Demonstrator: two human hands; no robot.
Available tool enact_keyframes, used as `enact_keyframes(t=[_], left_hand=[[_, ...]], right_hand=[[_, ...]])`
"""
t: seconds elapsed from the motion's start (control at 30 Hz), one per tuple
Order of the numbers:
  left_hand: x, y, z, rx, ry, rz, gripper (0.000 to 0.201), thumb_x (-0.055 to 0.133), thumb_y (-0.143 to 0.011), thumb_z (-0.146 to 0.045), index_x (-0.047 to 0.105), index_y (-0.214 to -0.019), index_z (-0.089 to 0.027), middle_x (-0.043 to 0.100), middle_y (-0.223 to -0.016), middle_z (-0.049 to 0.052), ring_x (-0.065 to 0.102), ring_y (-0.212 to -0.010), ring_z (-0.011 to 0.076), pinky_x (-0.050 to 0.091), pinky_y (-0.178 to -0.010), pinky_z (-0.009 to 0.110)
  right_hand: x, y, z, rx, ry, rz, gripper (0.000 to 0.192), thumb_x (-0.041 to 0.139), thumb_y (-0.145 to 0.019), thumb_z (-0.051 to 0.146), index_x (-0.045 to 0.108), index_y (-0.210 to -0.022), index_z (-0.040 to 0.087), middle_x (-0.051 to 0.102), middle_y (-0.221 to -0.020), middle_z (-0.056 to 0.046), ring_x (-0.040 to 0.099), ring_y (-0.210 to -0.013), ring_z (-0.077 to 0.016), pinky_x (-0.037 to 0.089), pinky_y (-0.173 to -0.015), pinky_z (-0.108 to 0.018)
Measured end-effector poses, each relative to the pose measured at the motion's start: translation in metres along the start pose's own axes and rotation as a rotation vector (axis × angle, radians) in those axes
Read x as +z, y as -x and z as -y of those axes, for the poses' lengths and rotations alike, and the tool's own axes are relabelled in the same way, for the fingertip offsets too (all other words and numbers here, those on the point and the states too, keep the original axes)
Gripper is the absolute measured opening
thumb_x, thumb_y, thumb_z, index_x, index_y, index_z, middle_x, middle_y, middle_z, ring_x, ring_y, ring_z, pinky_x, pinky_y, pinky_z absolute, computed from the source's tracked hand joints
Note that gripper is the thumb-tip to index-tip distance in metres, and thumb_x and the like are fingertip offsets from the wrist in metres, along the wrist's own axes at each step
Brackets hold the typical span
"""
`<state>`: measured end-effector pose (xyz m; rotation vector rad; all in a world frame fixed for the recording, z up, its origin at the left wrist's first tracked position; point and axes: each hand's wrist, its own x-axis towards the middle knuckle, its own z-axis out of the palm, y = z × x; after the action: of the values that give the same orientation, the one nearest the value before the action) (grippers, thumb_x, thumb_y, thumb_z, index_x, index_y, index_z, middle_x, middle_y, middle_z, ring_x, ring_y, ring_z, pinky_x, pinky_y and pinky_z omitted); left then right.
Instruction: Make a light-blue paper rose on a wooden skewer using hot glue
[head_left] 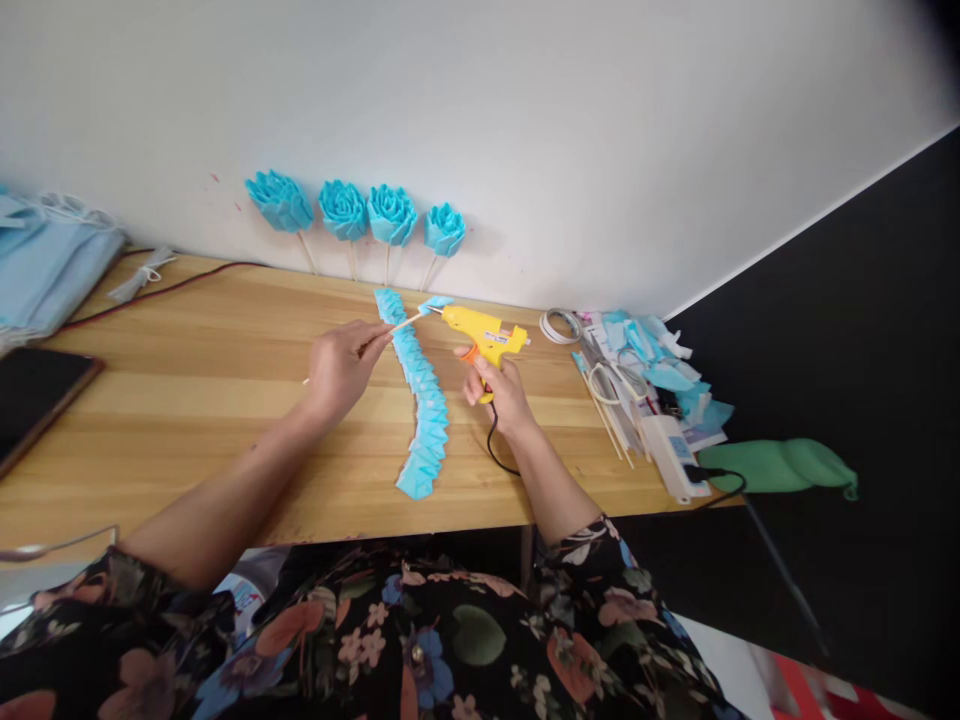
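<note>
My left hand (343,368) pinches a thin wooden stick (407,323), and a small blue folded piece (436,302) sits at the stick's far end. In my right hand (501,392) is a yellow hot glue gun (486,332), my fingers wrapped round its handle near the orange trigger. Its nozzle points left, at the blue piece; whether they touch I cannot tell. Below and between the hands, a curved row of overlapping blue folded petals (429,420) runs down the table. Several blue flowers on sticks, one a rose-like flower (391,215), lean against the wall.
Face masks (52,260) and a phone (45,395) lie at the left. To the right are a tape roll (560,325), scissors (616,382), blue scraps (660,350), loose sticks (611,425) and a white power strip (671,455). A green bag (780,466) hangs past the table edge.
</note>
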<state>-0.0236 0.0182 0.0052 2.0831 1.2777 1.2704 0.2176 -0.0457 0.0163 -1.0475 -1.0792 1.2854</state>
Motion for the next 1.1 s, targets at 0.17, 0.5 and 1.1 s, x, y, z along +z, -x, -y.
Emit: enact_keyframes(t=[0.17,0.5,1.1], left_hand=[[0.0011,-0.0007,-0.0016,-0.010,0.025,0.012,0.025,0.061,-0.100,-0.034,0.082,-0.091,-0.024,0.079,-0.083,0.005,0.068,-0.074,0.0208,0.046,-0.068,0.031],[0.0004,0.0002,-0.0038,-0.058,0.074,0.021,0.021,0.063,-0.096,-0.032,0.081,-0.093,-0.022,0.076,-0.079,0.004,0.060,-0.067,0.0176,0.042,-0.062,0.030],[0.0010,0.0001,-0.0036,-0.030,0.074,-0.013,0.021,0.064,-0.095,-0.032,0.081,-0.086,-0.023,0.071,-0.071,0.003,0.058,-0.063,0.0169,0.042,-0.062,0.030]], right_hand=[[0.0001,-0.0003,-0.0007,0.006,0.016,0.004,0.059,0.080,-0.079,0.067,0.081,-0.106,0.015,0.046,-0.047,0.010,0.043,-0.043,-0.0095,0.036,-0.053,-0.030],[-0.0029,-0.0003,-0.0037,0.006,0.005,0.014,0.052,0.080,-0.079,0.066,0.079,-0.099,0.018,0.047,-0.047,0.010,0.045,-0.044,-0.0099,0.036,-0.053,-0.030],[-0.0012,0.0001,-0.0018,0.002,0.017,-0.013,0.059,0.079,-0.079,0.068,0.081,-0.107,0.017,0.045,-0.047,0.010,0.042,-0.044,-0.0098,0.037,-0.053,-0.030]])
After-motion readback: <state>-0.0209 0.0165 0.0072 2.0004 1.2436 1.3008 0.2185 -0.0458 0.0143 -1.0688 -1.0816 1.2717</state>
